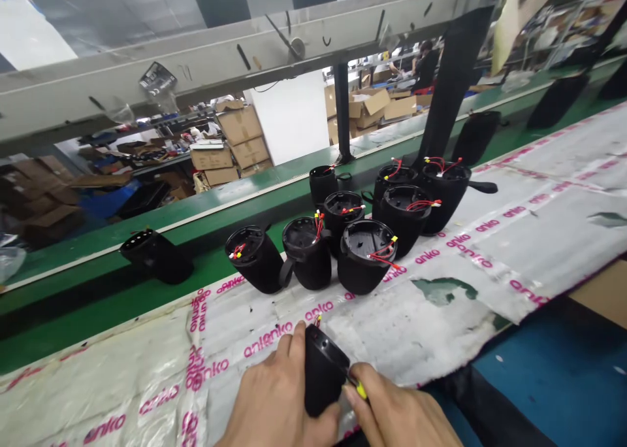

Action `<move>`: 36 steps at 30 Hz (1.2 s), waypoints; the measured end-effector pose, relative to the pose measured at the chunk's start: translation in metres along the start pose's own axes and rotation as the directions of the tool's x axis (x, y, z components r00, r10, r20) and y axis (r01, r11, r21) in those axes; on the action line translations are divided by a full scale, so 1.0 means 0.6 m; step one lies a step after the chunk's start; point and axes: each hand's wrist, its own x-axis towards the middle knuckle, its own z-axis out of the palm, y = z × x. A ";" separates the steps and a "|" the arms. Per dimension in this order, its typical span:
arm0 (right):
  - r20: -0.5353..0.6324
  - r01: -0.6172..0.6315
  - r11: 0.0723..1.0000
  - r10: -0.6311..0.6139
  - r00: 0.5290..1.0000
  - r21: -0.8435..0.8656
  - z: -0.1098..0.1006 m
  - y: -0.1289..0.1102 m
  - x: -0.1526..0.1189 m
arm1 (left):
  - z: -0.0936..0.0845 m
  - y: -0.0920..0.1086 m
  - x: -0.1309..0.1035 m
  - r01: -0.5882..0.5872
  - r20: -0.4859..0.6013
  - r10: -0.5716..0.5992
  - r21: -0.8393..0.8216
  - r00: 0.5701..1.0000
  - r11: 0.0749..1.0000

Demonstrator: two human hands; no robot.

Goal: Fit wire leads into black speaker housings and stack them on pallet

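At the front of the table, my left hand [274,388] is wrapped round a tapered black speaker housing [323,372], which is tilted, its rim facing up and to the right. A small tuft of wires with a yellow connector [318,319] sticks out at its top. My right hand [396,408] is closed at the housing's right edge and grips a small tool with a yellow handle [361,389]. The tool's tip is hidden at the rim, so its exact kind does not show.
Several open black housings [367,264] with red wires stand beyond my hands. Further housings [157,257] rest on the green conveyor [98,290] behind. The table wears a white printed sheet [235,395] with torn patches. Cardboard boxes [245,136] and a person [426,65] are in the background.
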 end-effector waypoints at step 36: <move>-0.034 0.051 0.997 -0.053 0.998 -0.060 -0.001 -0.003 0.006 | 0.014 0.000 0.007 -0.002 -0.001 0.002 0.038 1.000 0.999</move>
